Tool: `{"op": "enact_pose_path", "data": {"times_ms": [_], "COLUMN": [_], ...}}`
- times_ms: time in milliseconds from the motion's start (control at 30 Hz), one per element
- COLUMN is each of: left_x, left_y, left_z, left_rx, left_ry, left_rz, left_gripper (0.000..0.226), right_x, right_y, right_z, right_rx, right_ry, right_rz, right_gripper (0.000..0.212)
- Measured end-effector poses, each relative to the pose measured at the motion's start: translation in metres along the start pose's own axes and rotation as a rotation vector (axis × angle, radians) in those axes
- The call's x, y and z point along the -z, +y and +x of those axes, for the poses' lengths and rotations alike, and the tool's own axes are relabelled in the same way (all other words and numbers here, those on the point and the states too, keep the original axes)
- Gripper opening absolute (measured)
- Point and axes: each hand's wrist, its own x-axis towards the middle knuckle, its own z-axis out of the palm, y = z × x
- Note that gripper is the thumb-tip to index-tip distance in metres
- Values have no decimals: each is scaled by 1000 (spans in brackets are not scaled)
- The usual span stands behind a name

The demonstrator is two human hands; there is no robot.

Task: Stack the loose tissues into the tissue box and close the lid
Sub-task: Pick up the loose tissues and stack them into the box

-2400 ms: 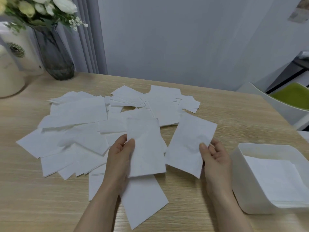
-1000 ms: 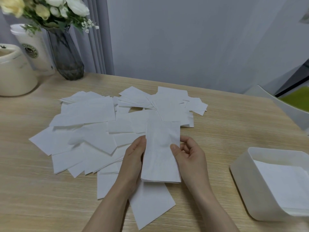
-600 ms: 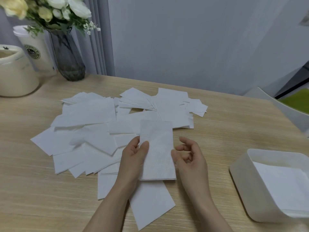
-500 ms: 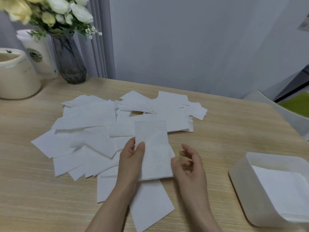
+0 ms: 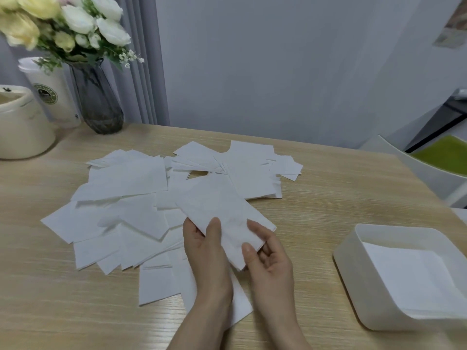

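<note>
Both hands hold one folded tissue [image 5: 222, 218] above the near middle of the table [image 5: 341, 198]. The left hand [image 5: 204, 246] pinches its left edge under the thumb; the right hand [image 5: 265, 253] grips its near right corner. Loose tissues [image 5: 121, 198] lie scattered to the left and beyond. The open tissue box [image 5: 374, 306], with tissues inside, sits near right.

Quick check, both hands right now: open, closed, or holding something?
Left hand: holding the folded tissues, thumb on top.
Right hand: holding the same tissues at their near right edge.
</note>
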Motion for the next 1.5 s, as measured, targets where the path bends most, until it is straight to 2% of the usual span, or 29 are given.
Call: {"op": "enact_pose_path", "data": {"times_ms": [67, 200, 300, 467, 733, 900, 1033, 1167, 1267, 1367, 1500], "left_x": [3, 10, 6, -19, -73, -101, -109, -108, -105, -101, -96], "left_y": [6, 16, 20, 13, -32, -52, -67, -88, -93, -91, -88], "left_z": [0, 8, 4, -20, -64, -94, -111, -115, -115, -115, -117], "left_rx": [-39, -54, -55, -19, -1, -95, -308, -501, -575, -616, -709], "left_ry": [-63, -196, -340, -484, -689, -735, -708, -650, -628, -644, -677], "left_rz": [21, 143, 237, 303, 402, 473, 698, 878, 946, 1016, 1140], "left_gripper": [35, 60, 52, 38, 38, 40, 34, 54, 58, 54, 35], "right_x": [14, 52, 80, 129, 220, 265, 289, 297, 293, 297, 298], "right_y": [-13, -42, -62, -81, -100, -104, -95, -87, -84, -77, -73], "right_z": [5, 14, 19, 25, 18, 14, 17, 14, 8, 8, 9], "right_rx": [-6, 50, 108, 170, 128, 108, 90, 50, 56, 46, 73], "right_ry": [-29, -88, -103, 11, 172, 210, 258, 234, 211, 209, 202], "right_rz": [-16, -228, -349, -392, -495, -598, -791, -880, -927, -914, -835], "right_gripper": [37, 37, 35, 33, 30, 27, 23, 28, 31, 31, 34]}}
